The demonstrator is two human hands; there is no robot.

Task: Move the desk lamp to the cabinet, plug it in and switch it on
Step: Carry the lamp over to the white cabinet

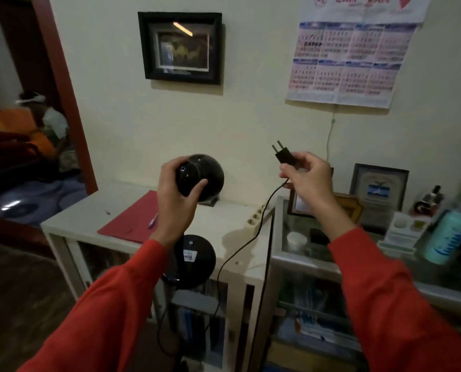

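Observation:
My left hand (177,196) grips the black desk lamp by its round shade (206,174), holding it in the air above the white cabinet (89,213). The lamp's round black base (197,257) hangs below my wrist. My right hand (305,178) pinches the lamp's black two-pin plug (283,154), pins pointing up. Its black cord (240,251) droops from the plug down past the cabinet front. A beige power strip (257,217) lies along the cabinet top's right edge.
A red folder (132,218) and a pen (153,220) lie on the cabinet. To the right stands a glass-topped cabinet (331,261) with framed pictures, a teal bottle (449,234) and small items. A picture frame (182,48) and calendar (352,60) hang on the wall. Doorway at left.

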